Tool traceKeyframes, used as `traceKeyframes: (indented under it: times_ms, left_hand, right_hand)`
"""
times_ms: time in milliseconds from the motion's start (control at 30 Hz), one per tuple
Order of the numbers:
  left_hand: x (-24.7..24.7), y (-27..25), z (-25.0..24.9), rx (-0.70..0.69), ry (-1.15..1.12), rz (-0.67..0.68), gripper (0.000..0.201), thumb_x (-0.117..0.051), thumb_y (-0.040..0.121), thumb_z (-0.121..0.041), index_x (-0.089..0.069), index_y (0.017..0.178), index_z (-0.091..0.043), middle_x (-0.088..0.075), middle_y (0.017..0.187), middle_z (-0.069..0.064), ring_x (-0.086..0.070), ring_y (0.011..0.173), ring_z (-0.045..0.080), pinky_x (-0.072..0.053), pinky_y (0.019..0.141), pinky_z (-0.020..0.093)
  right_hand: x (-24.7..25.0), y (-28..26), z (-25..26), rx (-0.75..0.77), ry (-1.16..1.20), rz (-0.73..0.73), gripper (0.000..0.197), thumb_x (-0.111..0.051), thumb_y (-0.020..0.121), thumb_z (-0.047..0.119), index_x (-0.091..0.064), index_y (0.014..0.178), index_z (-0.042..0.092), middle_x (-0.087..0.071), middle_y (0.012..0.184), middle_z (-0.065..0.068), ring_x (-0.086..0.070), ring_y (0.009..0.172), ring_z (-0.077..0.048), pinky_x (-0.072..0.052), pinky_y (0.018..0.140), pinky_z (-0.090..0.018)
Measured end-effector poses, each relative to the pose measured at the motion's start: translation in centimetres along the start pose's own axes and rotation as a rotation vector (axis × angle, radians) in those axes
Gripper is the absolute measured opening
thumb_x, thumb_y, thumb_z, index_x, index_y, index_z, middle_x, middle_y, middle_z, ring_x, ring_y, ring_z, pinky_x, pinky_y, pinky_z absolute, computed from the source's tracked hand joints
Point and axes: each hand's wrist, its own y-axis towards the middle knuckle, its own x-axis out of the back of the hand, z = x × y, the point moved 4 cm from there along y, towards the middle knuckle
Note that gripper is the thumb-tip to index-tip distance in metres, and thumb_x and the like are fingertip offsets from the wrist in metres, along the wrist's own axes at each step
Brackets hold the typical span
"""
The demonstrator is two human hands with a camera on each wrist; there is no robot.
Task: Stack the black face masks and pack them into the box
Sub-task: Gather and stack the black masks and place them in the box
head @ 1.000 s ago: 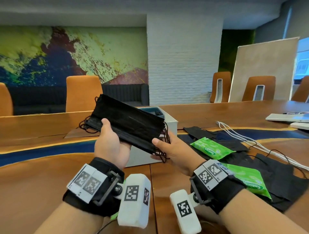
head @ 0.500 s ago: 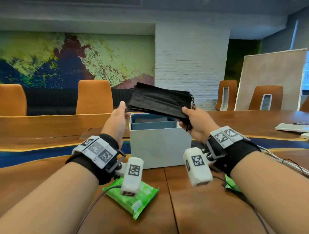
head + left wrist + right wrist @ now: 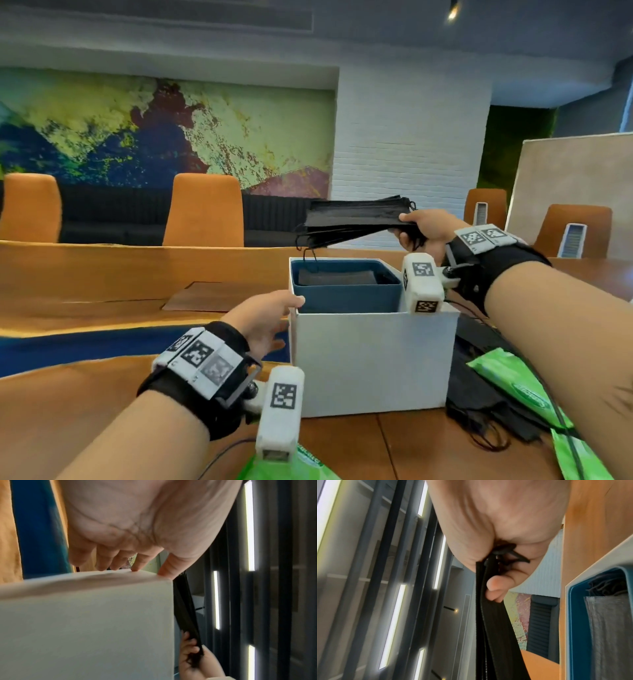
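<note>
Pinching a stack of black face masks [image 3: 356, 219] by its right end, the right hand [image 3: 423, 228] is holding it above the open box [image 3: 373, 359], thumb on top and fingers curled underneath. The stack's long axis is running from 3 to 9 o'clock, roughly level, with the free end drooping slightly and an ear loop dangling toward the opening. The box's blue-lined opening is lying directly at 6 o'clock beneath the stack, so the coming move looks like a straight lowering, with the long axis lined up to the box's width. The left hand [image 3: 263, 320] is bracing the box's left wall, fingers relaxed against it, thumb at the rim, clasping nothing.

The head view is showing dark masks already lying inside the box, plus loose masks [image 3: 486, 404] and green wipe packets [image 3: 513, 380] on the table [image 3: 68, 404] at 4 o'clock. The left wrist view is showing the fingertips [image 3: 135, 568] touching the white wall. The right wrist view is showing the stack's edge-on layers and the bunched ear loops clenched in the palm.
</note>
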Motion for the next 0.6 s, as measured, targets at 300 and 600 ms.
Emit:
traceKeyframes:
  times_ms: [300,600]
  left_hand:
    - [0.7,1.5,0.4,0.075,-0.184,0.198,0.048,-0.054,0.091,-0.017,-0.042,0.137,-0.012,-0.047,0.135,0.014,-0.051,0.12,0.031,-0.052,0.081,0.052]
    - [0.8,2.6,1.0,0.062,-0.21,0.194,0.052,-0.056,0.089,-0.016,-0.04,0.139,-0.015,-0.042,0.141,0.013,-0.045,0.125,0.033,-0.044,0.09,0.065]
  right_hand:
    - [-0.3,6.0,-2.5,-0.133,-0.158,-0.016,0.022,-0.035,0.103,0.014,-0.049,0.09,0.001,-0.066,0.053,-0.01,-0.047,0.029,-0.01,-0.039,0.034,-0.014]
    - [-2.1,6.6,-4.2,-0.062,-1.437,-0.075,0.042,-0.041,0.102,0.028,-0.051,0.129,-0.002,-0.054,0.132,-0.018,-0.051,0.122,-0.033,-0.039,0.097,-0.034]
